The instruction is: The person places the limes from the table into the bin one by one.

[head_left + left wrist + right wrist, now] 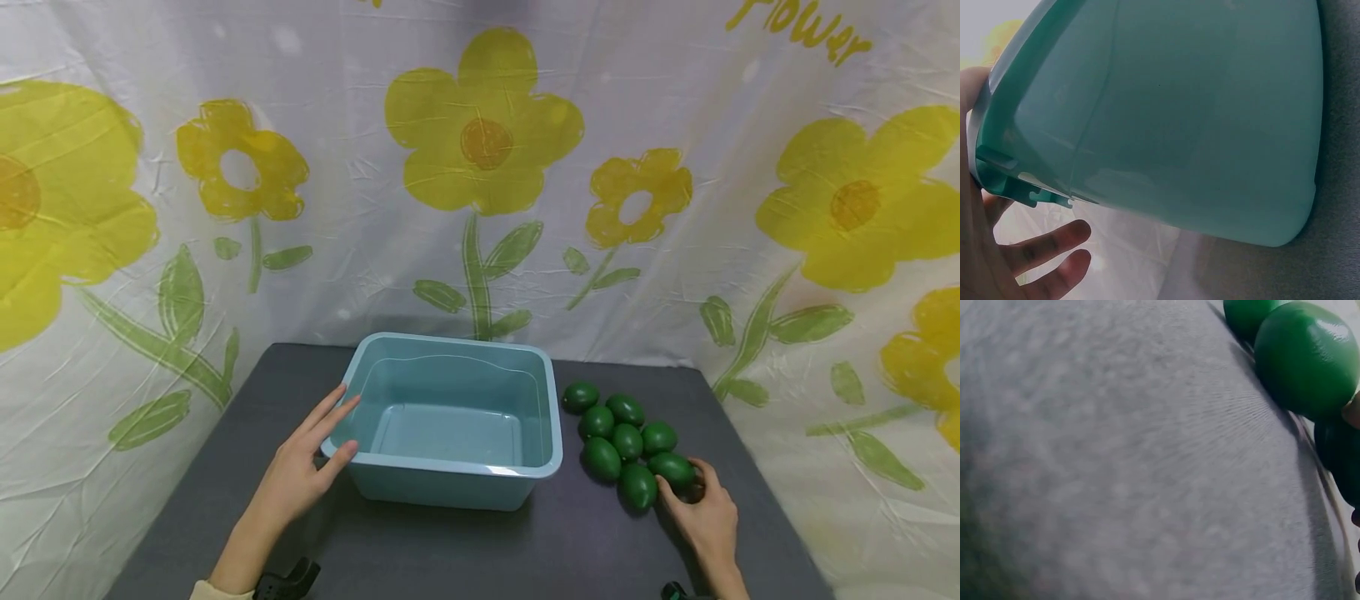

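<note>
A light blue plastic basin (450, 493) stands on the dark table. At its left rim rests my left hand (300, 471), its fingers spread and fairly straight. In the left wrist view that hand (985, 250) is at the rim, with the basin's side wall (1179, 125) filling most of the picture. Several smooth, dark green oval fruits (602, 458) lie grouped right of the basin. My right hand (708, 517) is at the front right of this group, thumb and fingers around a shaded green fruit (1338, 456), partly hidden by the hand. A brighter green fruit (1307, 359) sits beside it.
The dark grey table (450, 558) narrows towards the back. A white cloth (337, 275) printed with yellow flowers hangs behind it and along both sides. Black wrist straps (288, 579) show at the bottom edge.
</note>
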The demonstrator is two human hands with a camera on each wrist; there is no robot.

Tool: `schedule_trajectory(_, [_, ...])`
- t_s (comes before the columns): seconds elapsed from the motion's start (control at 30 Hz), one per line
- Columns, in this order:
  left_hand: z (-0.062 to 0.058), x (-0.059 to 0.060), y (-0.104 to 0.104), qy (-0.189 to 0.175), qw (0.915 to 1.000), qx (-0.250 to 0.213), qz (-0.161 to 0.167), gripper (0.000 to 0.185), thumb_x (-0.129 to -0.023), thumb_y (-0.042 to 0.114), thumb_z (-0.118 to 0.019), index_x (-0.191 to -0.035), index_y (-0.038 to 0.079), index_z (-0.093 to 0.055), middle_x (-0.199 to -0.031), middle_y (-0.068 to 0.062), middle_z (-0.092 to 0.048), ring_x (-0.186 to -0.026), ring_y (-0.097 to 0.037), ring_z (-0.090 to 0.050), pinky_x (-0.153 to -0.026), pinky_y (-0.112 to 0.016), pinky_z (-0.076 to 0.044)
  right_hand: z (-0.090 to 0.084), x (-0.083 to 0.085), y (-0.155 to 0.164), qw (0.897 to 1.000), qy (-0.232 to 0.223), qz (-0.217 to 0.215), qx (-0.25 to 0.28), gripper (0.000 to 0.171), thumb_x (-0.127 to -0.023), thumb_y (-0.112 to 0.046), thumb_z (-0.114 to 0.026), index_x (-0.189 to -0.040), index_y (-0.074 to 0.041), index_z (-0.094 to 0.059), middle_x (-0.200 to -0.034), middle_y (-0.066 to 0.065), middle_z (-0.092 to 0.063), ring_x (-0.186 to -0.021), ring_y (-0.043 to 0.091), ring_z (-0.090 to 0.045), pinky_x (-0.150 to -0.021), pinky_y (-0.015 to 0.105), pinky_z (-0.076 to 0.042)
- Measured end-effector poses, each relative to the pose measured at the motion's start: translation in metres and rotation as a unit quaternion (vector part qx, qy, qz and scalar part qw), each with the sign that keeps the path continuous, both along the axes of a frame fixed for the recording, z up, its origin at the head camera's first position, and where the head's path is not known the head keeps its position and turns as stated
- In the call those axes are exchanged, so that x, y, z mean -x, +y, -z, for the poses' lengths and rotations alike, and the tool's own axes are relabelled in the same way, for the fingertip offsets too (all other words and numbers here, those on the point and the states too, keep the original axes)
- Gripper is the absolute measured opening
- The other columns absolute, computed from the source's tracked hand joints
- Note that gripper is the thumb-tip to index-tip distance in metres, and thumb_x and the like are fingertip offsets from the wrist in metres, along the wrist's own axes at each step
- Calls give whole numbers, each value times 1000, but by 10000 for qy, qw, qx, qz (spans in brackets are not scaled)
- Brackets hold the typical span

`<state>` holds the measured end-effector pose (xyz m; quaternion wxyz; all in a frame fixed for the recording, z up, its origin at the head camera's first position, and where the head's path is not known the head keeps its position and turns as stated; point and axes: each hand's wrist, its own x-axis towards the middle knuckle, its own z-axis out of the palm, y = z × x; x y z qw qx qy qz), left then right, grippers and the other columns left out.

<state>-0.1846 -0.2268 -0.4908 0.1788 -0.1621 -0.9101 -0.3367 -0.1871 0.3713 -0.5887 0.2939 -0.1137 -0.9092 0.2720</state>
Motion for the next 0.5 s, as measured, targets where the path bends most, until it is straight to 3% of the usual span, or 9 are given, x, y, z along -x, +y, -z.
schedule_trajectory(0.17, [-1, -1, 1, -52, 10000, -30, -3, 61, -104, 29, -69, -161, 23, -49, -173, -5, -34, -137, -41, -57, -75, -46, -57, -6, 1, 0, 9999, 5, 99, 45, 61, -82, -29, -91, -131, -3, -65, -93, 25, -73, -68, 30, -66, -67, 52, -52])
schedule_trajectory(0.33, [-2, -2, 2, -28, 10000, -13, 0, 61, -104, 28, -69, -161, 21, -49, -172, -6, -34, -137, -41, -56, -74, -45, -57, -17, 4, 1, 9992, 387, 55, -24, 61, -79, -26, -92, -130, -3, -67, -93, 23, -74, -71, 31, -64, -64, 39, -46])
schedule_trajectory(0.5, [-3, -2, 2, -19, 10000, 12, 0, 60, -103, 26, -70, -160, 18, -50, -172, -7, -35, -136, -41, -57, -74, -44, -57, -32, 7, 0, 9968, 782, -144, -120, 62, -77, -22, -92, -130, -2, -67, -94, 23, -74, -73, 32, -62, -66, 37, -43])
